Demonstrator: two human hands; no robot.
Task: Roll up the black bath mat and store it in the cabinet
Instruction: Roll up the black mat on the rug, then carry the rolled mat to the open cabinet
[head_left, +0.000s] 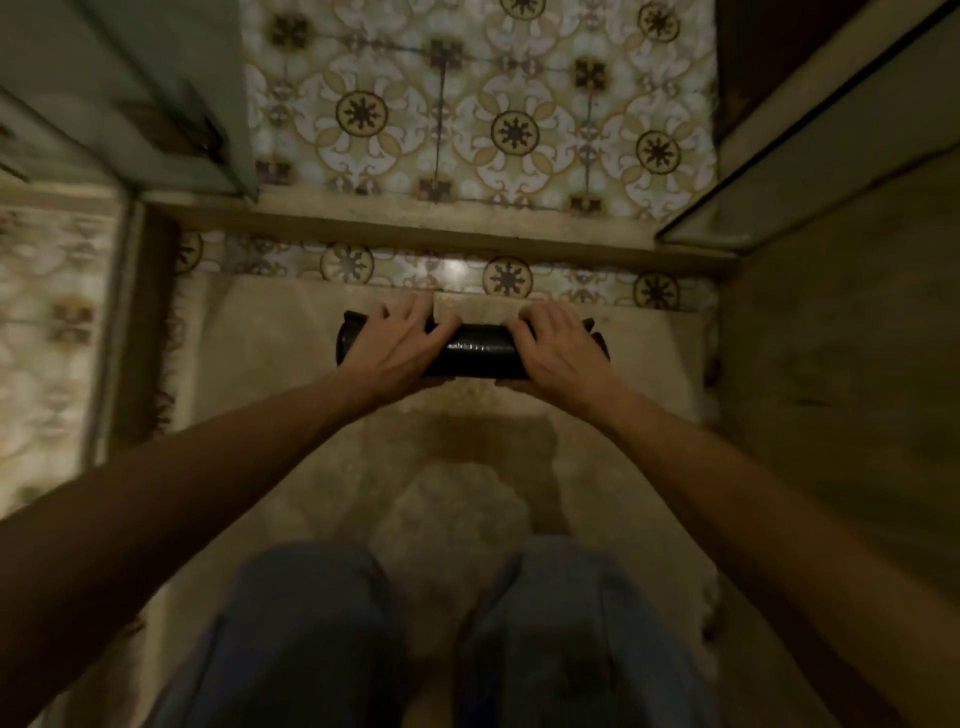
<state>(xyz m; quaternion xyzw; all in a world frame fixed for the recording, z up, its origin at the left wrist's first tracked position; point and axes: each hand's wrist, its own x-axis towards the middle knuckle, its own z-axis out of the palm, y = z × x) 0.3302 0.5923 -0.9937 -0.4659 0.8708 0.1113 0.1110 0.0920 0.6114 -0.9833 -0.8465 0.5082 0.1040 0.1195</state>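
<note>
Black bath mat fully rolled into a tight cylinder, lying crosswise near the far edge of a beige rug, roughly centred between its left and right edges. Left hand wrapped over the roll's left part, fingers spread and curled around it; right hand clasped over the right part, fingertips hooked over the far side. Shiny middle stretch bare between the two hands, ragged roll ends poking out past each. Just beyond the rug's far edge, a strip of patterned tile floor, then a raised threshold. Open rug between roll and knees. Panels close on both sides: door left, wooden wall right.
</note>
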